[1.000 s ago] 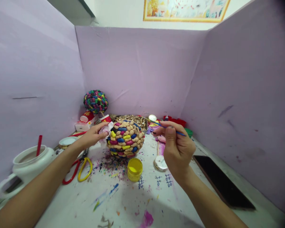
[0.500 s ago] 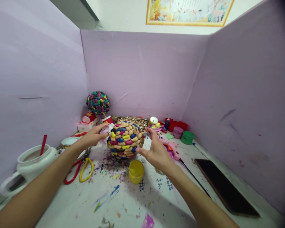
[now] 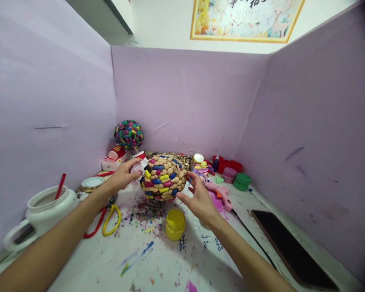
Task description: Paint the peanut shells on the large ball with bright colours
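Observation:
A round ball covered in peanut shells (image 3: 162, 178), some painted yellow, blue and magenta and many left tan, is between my two hands just above the table. My left hand (image 3: 129, 172) grips its left side, with a crumpled white tissue (image 3: 141, 165) between fingers and shells. Against its right side rest the thumb and fingertips of my right hand (image 3: 199, 196). A thin blue stick (image 3: 190, 181), perhaps a paintbrush, shows at those fingers; most of it is hidden. In front of the ball stands a yellow paint jar (image 3: 175, 225).
Red-and-yellow-handled scissors (image 3: 112, 221) and a white mug-like pot (image 3: 50, 209) lie left. A pink glue gun (image 3: 220, 192), a phone (image 3: 292, 247) and green tub (image 3: 241, 181) are right. Behind are a second painted ball (image 3: 129, 134) and a shell tray (image 3: 187, 162). Purple panels (image 3: 185, 97) enclose the table.
The view has tilted up slightly, shifting everything a little. The ball appears turned slightly between my hands; both hands keep their hold.

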`<state>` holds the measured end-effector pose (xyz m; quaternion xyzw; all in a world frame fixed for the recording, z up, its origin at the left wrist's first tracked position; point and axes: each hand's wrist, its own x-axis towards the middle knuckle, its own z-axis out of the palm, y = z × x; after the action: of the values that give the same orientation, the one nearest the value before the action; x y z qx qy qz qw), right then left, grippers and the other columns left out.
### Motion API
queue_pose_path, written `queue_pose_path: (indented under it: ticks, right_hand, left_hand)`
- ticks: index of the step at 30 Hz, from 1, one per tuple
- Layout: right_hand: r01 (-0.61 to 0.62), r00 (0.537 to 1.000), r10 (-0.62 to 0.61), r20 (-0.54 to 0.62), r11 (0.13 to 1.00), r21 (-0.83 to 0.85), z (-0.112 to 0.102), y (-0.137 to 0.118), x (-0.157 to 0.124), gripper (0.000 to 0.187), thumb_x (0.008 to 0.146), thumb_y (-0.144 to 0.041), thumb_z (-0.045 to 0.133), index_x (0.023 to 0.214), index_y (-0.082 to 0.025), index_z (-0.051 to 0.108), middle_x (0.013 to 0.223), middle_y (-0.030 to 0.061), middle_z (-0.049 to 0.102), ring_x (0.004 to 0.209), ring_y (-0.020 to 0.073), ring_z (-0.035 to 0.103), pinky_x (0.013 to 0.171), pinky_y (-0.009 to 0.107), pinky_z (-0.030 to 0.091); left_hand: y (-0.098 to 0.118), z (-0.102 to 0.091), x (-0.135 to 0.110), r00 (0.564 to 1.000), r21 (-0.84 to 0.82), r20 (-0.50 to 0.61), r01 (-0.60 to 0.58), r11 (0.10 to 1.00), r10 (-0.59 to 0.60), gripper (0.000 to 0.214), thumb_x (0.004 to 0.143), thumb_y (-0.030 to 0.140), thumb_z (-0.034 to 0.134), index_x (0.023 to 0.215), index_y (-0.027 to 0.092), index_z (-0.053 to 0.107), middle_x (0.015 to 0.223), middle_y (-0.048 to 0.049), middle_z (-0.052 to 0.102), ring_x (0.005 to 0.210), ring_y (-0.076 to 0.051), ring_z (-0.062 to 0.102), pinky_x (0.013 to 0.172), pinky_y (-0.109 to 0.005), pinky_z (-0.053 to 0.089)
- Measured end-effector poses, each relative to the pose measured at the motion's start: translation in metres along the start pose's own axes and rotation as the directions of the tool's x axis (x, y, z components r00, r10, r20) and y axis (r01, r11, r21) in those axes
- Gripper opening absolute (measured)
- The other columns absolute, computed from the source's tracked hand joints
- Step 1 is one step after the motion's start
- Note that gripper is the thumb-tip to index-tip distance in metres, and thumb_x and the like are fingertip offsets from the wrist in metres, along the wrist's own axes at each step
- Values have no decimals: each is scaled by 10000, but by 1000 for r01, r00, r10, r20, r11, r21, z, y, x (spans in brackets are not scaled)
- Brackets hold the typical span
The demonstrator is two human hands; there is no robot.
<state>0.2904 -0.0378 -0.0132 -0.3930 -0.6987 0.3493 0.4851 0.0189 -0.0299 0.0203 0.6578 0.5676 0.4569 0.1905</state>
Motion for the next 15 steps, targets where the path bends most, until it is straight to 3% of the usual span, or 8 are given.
queue_pose_path:
  ticks: [3, 7, 12, 15]
  right_hand:
    - [23, 1000, -22, -10, 998, 53, 0, 4, 2, 590, 673, -215, 666, 1200, -253, 404, 1346, 118, 535, 1291, 251, 463, 1032, 483, 386]
    - [-9, 1000, 10, -17, 998, 57, 1, 11, 3, 484, 675, -167, 607, 1126, -246, 448, 1286, 114, 590, 1246, 255, 515, 1009, 502, 401]
    - [-9, 1000, 9, -10, 999, -32, 1, 13, 4, 409, 680, -127, 565, 1073, -221, 498, 1205, 104, 642, 1184, 238, 570, 1005, 462, 417]
    - [28, 997, -37, -65, 991, -133, -9, 3, 7, 320, 736, -168, 564, 1052, -207, 540, 1132, 106, 672, 1122, 247, 609, 944, 453, 466]
  left_hand:
    - [-4, -1, 2, 997, -39, 3, -81, 996, 81, 600, 646, 395, 618, 1188, 148, 547, 1118, -76, 623, 1032, -288, 575, 898, -415, 470]
    - [-7, -3, 1, 990, 58, 24, -140, 988, 139, 547, 659, 342, 574, 1175, 164, 546, 1149, -65, 600, 1021, -271, 572, 901, -383, 463]
    - [0, -3, -2, 988, 178, 72, -145, 973, 134, 552, 611, 265, 532, 1155, 168, 550, 1180, -58, 602, 1055, -289, 552, 943, -388, 427]
    - [4, -3, -4, 987, 177, 104, -144, 974, 127, 542, 626, 275, 534, 1156, 162, 544, 1166, -56, 606, 1018, -282, 572, 915, -380, 447]
